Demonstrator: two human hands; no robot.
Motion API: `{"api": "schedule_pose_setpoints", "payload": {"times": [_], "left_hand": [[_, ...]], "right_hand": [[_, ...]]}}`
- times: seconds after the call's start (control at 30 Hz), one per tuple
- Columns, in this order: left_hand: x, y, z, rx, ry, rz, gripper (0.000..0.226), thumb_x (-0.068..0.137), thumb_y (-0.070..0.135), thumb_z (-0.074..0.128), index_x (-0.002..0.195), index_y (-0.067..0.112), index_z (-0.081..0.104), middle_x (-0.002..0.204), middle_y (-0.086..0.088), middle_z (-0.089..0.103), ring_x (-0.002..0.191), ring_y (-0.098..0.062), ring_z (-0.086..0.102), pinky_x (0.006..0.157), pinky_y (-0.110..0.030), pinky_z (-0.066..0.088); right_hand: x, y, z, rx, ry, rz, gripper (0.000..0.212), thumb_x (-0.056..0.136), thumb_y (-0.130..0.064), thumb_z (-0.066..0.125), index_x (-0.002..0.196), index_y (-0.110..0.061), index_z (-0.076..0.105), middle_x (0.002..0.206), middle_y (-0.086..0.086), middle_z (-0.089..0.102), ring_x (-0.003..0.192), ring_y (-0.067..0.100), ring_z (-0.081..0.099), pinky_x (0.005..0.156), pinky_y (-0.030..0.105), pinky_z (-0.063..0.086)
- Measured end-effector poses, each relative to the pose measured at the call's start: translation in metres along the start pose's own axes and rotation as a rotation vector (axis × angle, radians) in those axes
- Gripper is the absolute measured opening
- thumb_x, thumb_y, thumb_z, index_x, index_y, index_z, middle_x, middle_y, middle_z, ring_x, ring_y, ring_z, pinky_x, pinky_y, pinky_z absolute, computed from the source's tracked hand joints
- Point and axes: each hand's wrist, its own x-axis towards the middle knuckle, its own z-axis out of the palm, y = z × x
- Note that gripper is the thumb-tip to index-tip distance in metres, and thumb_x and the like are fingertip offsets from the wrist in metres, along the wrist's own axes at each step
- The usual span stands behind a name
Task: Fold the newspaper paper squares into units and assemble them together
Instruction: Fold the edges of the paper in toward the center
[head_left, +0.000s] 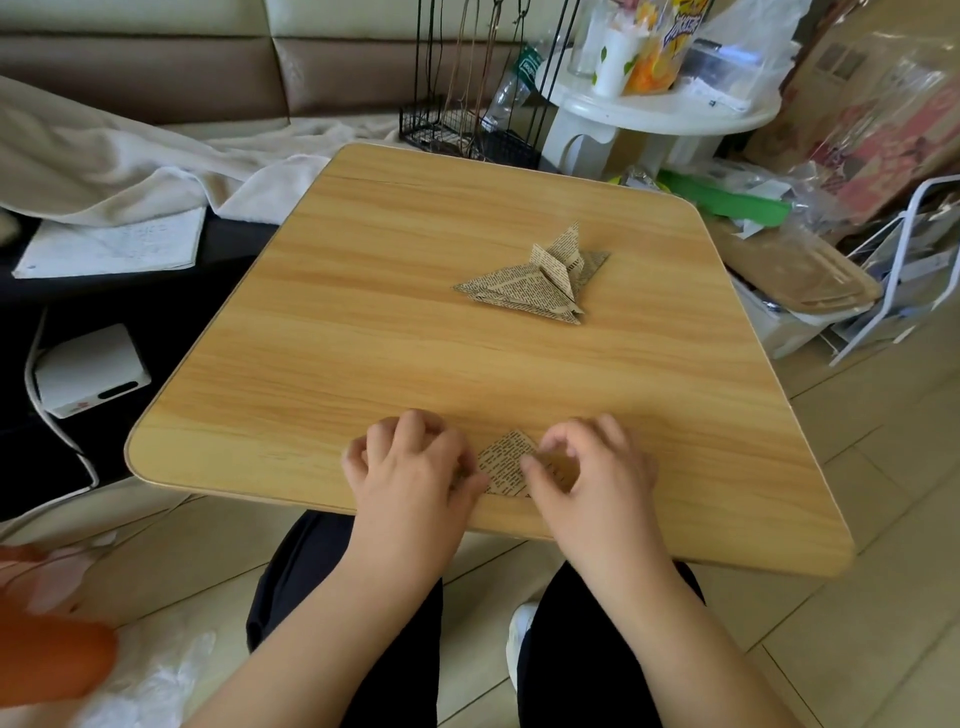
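Wooden table (363, 322); sofa (156, 67), tiled floor (857, 623) around.

A wooden table (363, 322) fills the middle. Left of it lie a cream blanket (104, 156), a sheet of paper (114, 244) and a white box (91, 371), perhaps a router. Behind stand a black wire rack (467, 130) and a white stool (654, 117).

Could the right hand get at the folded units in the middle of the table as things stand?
Probably yes: bare table lies between the right hand and the folded units, but its fingers now hold the paper.
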Motion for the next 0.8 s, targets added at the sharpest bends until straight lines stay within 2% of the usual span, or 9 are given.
{"api": "schedule_pose_setpoints", "payload": {"times": [0.1, 0.17, 0.27, 0.4, 0.5, 0.6, 0.7, 0.8], "left_hand": [[0.0, -0.003, 0.003, -0.007, 0.004, 0.035, 0.026, 0.057, 0.031, 0.087, 0.067, 0.028, 0.063, 0.091, 0.004, 0.058, 0.095, -0.019, 0.037, 0.085, -0.052, 0.032], [0.002, -0.003, -0.001, -0.013, -0.022, 0.02, 0.021, 0.062, 0.033, 0.084, 0.07, 0.031, 0.065, 0.097, 0.008, 0.054, 0.102, -0.02, 0.037, 0.091, -0.051, 0.026], [0.005, -0.004, -0.016, -0.063, -0.108, -0.051, 0.009, 0.076, 0.036, 0.072, 0.076, 0.043, 0.065, 0.108, 0.02, 0.04, 0.118, -0.013, 0.027, 0.098, -0.032, 0.008], [0.011, -0.007, -0.029, -0.087, -0.208, -0.112, 0.032, 0.079, 0.031, 0.069, 0.062, 0.053, 0.052, 0.11, 0.023, 0.038, 0.117, -0.004, 0.02, 0.095, -0.024, 0.005], [0.014, -0.008, -0.032, -0.092, -0.239, -0.127, 0.034, 0.08, 0.027, 0.068, 0.062, 0.053, 0.055, 0.109, 0.024, 0.039, 0.113, -0.001, 0.02, 0.092, -0.022, 0.005], [0.015, -0.008, -0.033, -0.106, -0.251, -0.135, 0.034, 0.08, 0.026, 0.068, 0.062, 0.053, 0.057, 0.108, 0.024, 0.04, 0.109, 0.001, 0.02, 0.092, -0.022, 0.005], [0.015, -0.008, -0.034, -0.117, -0.265, -0.137, 0.034, 0.079, 0.025, 0.069, 0.062, 0.052, 0.057, 0.108, 0.025, 0.041, 0.111, 0.0, 0.021, 0.092, -0.023, 0.006], [0.015, -0.009, -0.035, -0.109, -0.265, -0.148, 0.027, 0.079, 0.027, 0.068, 0.069, 0.05, 0.058, 0.108, 0.024, 0.039, 0.114, -0.004, 0.023, 0.093, -0.024, 0.006]], "right_hand": [[-0.011, -0.007, 0.006, 0.024, -0.069, -0.018, 0.02, 0.069, -0.041, 0.072, 0.069, -0.03, 0.055, 0.081, -0.009, 0.048, 0.087, 0.017, 0.047, 0.078, 0.033, 0.023], [-0.012, -0.006, 0.008, 0.028, -0.075, 0.006, 0.022, 0.064, -0.048, 0.067, 0.067, -0.031, 0.054, 0.08, -0.012, 0.047, 0.087, 0.016, 0.045, 0.078, 0.033, 0.023], [-0.011, -0.004, 0.005, 0.044, -0.11, 0.03, 0.022, 0.064, -0.051, 0.066, 0.067, -0.033, 0.053, 0.081, -0.015, 0.046, 0.089, 0.013, 0.04, 0.079, 0.031, 0.019], [-0.006, 0.0, -0.008, 0.036, -0.23, 0.125, 0.019, 0.07, -0.039, 0.073, 0.066, -0.037, 0.054, 0.088, -0.017, 0.047, 0.095, 0.009, 0.038, 0.08, 0.026, 0.014], [-0.002, 0.007, -0.021, 0.053, -0.292, 0.2, 0.021, 0.072, -0.035, 0.074, 0.062, -0.038, 0.056, 0.089, -0.016, 0.048, 0.097, 0.008, 0.04, 0.09, 0.03, 0.022], [-0.002, 0.013, -0.032, 0.071, -0.339, 0.262, 0.022, 0.074, -0.03, 0.073, 0.062, -0.04, 0.058, 0.09, -0.016, 0.049, 0.1, 0.009, 0.041, 0.09, 0.03, 0.023], [-0.003, 0.019, -0.039, 0.074, -0.365, 0.314, 0.02, 0.075, -0.03, 0.074, 0.063, -0.038, 0.06, 0.09, -0.016, 0.05, 0.101, 0.011, 0.045, 0.099, 0.038, 0.032], [-0.003, 0.025, -0.042, 0.056, -0.377, 0.351, 0.019, 0.075, -0.031, 0.073, 0.063, -0.037, 0.06, 0.088, -0.015, 0.049, 0.098, 0.013, 0.048, 0.098, 0.042, 0.037]]}}
